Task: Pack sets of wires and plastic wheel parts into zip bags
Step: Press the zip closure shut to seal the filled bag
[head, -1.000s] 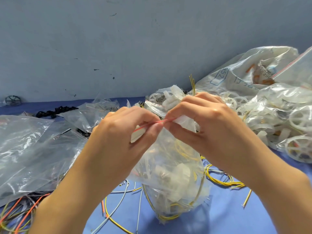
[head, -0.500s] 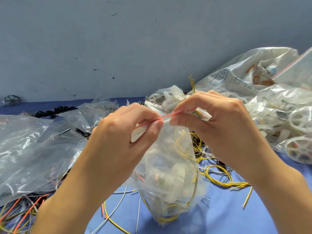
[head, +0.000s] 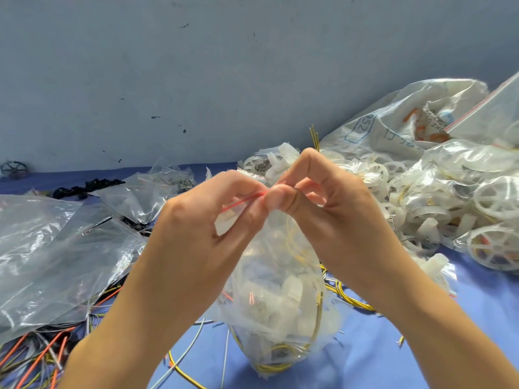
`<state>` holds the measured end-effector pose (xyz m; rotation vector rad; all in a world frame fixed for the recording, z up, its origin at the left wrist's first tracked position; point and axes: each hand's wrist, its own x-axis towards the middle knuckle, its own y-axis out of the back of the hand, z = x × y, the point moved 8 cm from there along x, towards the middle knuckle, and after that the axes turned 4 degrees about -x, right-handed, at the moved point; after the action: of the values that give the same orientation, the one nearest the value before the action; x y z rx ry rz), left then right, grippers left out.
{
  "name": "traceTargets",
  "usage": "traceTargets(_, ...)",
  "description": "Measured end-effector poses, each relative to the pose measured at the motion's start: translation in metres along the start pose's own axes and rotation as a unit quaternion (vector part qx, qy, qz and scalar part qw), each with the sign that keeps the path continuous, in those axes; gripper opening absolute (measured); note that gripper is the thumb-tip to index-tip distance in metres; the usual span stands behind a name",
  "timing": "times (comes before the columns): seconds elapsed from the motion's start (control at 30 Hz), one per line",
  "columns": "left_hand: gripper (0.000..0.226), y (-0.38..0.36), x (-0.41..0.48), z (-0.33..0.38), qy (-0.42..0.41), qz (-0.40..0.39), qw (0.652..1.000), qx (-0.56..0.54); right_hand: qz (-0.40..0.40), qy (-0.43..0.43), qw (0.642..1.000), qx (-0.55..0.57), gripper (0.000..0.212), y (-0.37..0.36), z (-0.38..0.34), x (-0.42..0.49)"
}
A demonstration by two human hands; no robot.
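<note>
Hidden or unclear:
- Both forearms are running off the bottom edge.
- The left hand (head: 213, 220) and right hand (head: 331, 209) are covering most of the zip bag (head: 280, 290) mouth. Only a short run of its red zip strip (head: 241, 202) is showing between them, so I cannot tell whether the seal is pressed closed along its length.
- The crinkled film is blurring the contents.
- I cannot tell whether the bag's bottom is resting on the blue desk (head: 365, 355) or hanging just above it.

Orientation:
- The bag is standing upright in the centre, with its long axis vertical and its mouth up.
- The red strip is running roughly level, rising slightly toward the right.

Hands:
- Both are pinching the strip between thumb and curled fingers.
- The two are touching at the middle of the bag's top.

Containers:
- The zip bag is holding pale plastic parts (head: 292, 287), with yellow wires (head: 280, 363) coiling round its base.
- At right, a printed woven sack (head: 393, 127) is lying slumped against the wall. White wheels (head: 497, 197), bagged in clear film, are piling up in front of it.
- At left, flat clear bags (head: 50, 248) are lying over orange wires (head: 36, 357).
- Black parts (head: 84, 186) are sitting beyond those, near the wall.
</note>
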<state>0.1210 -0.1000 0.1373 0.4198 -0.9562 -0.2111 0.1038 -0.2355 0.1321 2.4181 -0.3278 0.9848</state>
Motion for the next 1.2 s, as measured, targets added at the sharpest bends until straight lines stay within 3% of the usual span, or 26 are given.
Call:
traceTargets(0.47, 0.01, 0.007, -0.015, -0.02, 0.0, -0.02, 0.997, 0.076, 0.242, -0.138, 0.96, 0.017, 0.023, 0.063, 0.057, -0.012)
traceTargets(0.77, 0.014, 0.029, -0.018, -0.037, 0.06, 0.082, 0.993, 0.055, 0.246, -0.165, 0.954, 0.038, 0.022, 0.066, 0.068, -0.012)
traceTargets(1.0, 0.046, 0.042, -0.002, -0.047, 0.072, 0.128, 0.985, -0.09, 0.229, -0.125, 0.954, 0.147, 0.023, 0.068, 0.05, -0.008)
traceTargets(1.07, 0.057, 0.026, -0.001, -0.051, 0.084, 0.084, 0.981, -0.154, 0.22, -0.103, 0.946, 0.215, 0.023, 0.07, 0.04, -0.006)
traceTargets(1.2, 0.073, -0.074, -0.026, -0.05, 0.165, -0.169, 0.926, -0.293, 0.215, -0.081, 0.945, 0.234, 0.018, 0.079, 0.02, -0.007)
